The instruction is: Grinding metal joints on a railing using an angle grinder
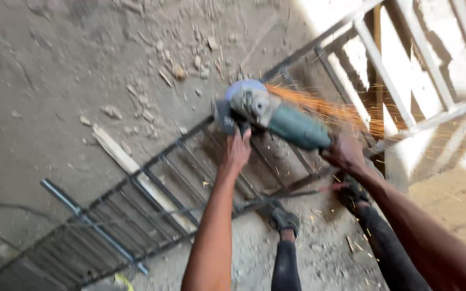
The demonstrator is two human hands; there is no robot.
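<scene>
A green and grey angle grinder (276,116) runs against a long dark metal grille frame (157,183) lying on the ground. Orange sparks (341,113) fly to the right from its disc. My left hand (237,151) grips the grinder's side handle near the disc guard. My right hand (343,153) holds the rear of the green body. Both arms reach in from the bottom edge.
My two feet in dark shoes (284,221) stand on the frame's lower rail. A wooden plank (130,167) lies under the grille. Stones and rubble (179,70) litter the dusty concrete floor. A loose metal tube (93,226) lies bottom left. Sunlit frame bars (395,75) extend upper right.
</scene>
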